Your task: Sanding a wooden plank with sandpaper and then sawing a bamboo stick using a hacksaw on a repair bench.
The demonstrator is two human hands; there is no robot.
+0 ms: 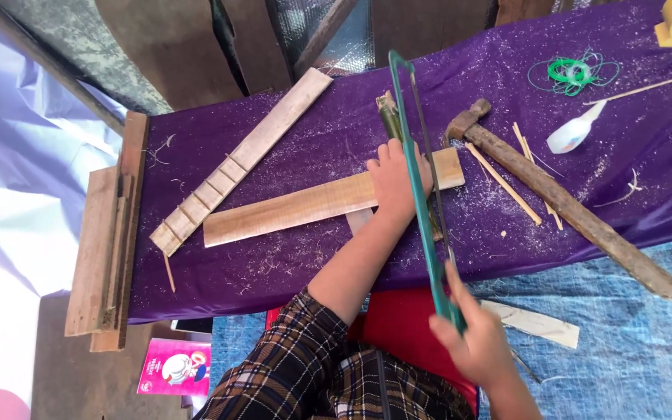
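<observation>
My left hand (395, 180) presses down on a green bamboo stick (390, 118) where it crosses a flat wooden plank (297, 208) on the purple cloth (289, 148). My right hand (477, 344) grips the handle of a teal-framed hacksaw (418, 167). The saw's blade runs along just right of my left hand, over the plank's end and the bamboo. Part of the bamboo is hidden under my left hand.
A notched wooden strip (239, 159) lies left of the plank. A hammer (554, 194) with a long wooden handle, thin bamboo splints (505, 184), a white squeeze bottle (575, 131) and a coil of green wire (572, 73) lie to the right. Stacked boards (106, 241) sit at the left edge.
</observation>
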